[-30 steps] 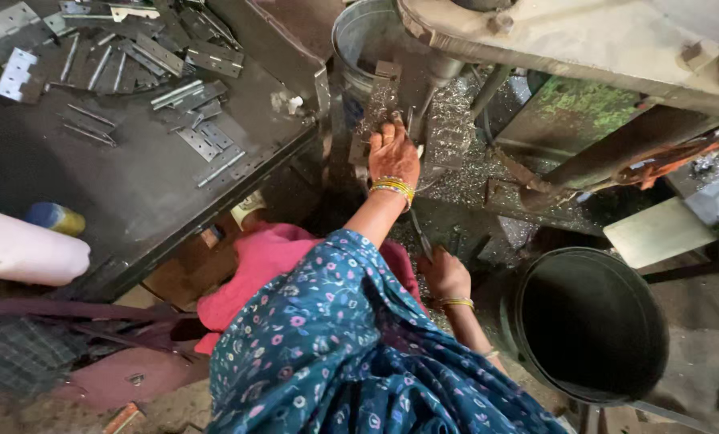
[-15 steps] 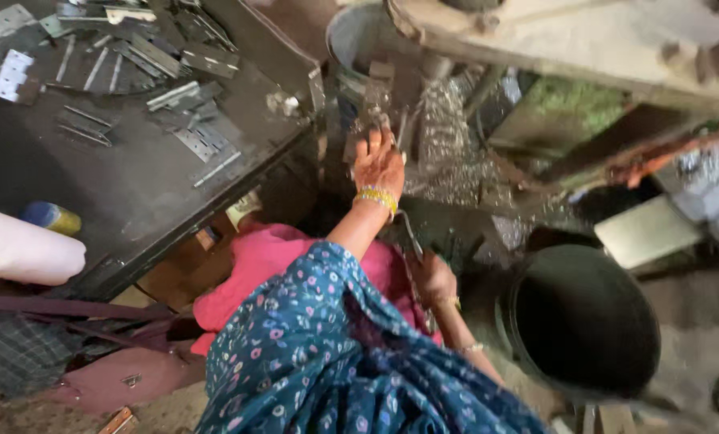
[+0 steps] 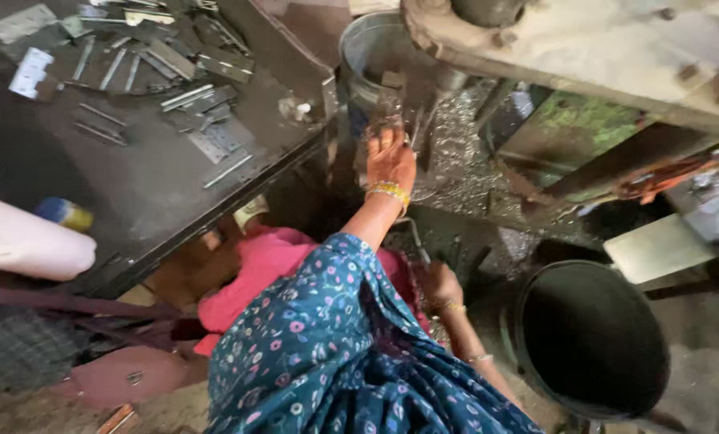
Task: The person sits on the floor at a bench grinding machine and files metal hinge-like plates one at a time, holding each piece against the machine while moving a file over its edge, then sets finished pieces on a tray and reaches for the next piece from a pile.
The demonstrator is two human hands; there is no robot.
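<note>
My left hand [image 3: 390,159], with yellow bangles on the wrist, reaches up to the working part of a metal press [image 3: 412,104]. Its fingertips rest on small shiny metal pieces there, and blur hides whether they pinch one. My right hand [image 3: 441,286] is lower down by my lap, its fingers curled around the lower end of a thin metal rod [image 3: 416,239]. A blue flowered sleeve [image 3: 327,337] covers my left arm.
A dark workbench [image 3: 151,185] on the left carries several flat metal strips and hinge plates [image 3: 191,96]. A metal bucket [image 3: 375,48] stands behind the press. A black tub [image 3: 588,337] sits at the lower right. Metal shavings [image 3: 456,153] litter the machine bed.
The view wobbled left and back. My left hand stays at the press with its fingers shifting slightly. My right hand keeps its place on the rod.
</note>
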